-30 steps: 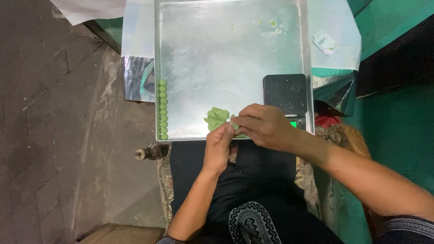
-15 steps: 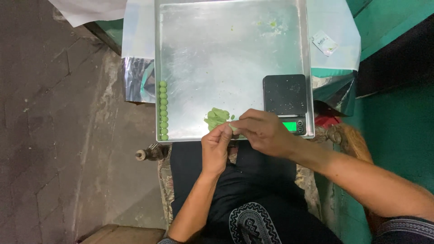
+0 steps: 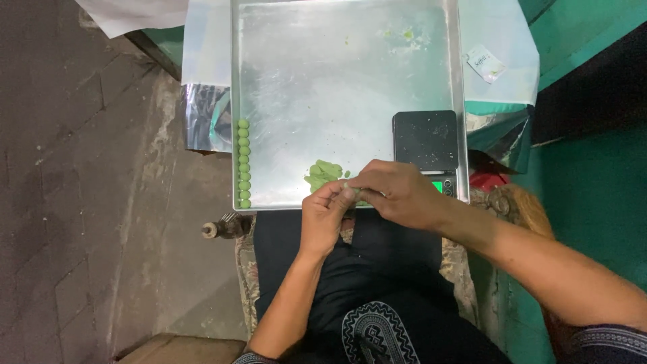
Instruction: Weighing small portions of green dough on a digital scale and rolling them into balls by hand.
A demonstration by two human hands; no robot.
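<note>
Two hands are pressed together at the 6 o'clock edge of the tray (image 3: pixel 283 67). A small green bit (image 3: pixel 348 192) is pinched between the left hand (image 3: pixel 325 214) and the right hand (image 3: pixel 397 195). Half a second ago the hands were in nearly the same spot, so little has moved; the bit is most likely being rolled into a ball. A green lump (image 3: pixel 322 174) is seen just at 11 o'clock from the hands. Nine green balls (image 3: pixel 244 164) are lined up at the tray's 9 o'clock edge, the same row as before. A black scale (image 3: pixel 426 143) is set at 1 o'clock from the hands.
</note>
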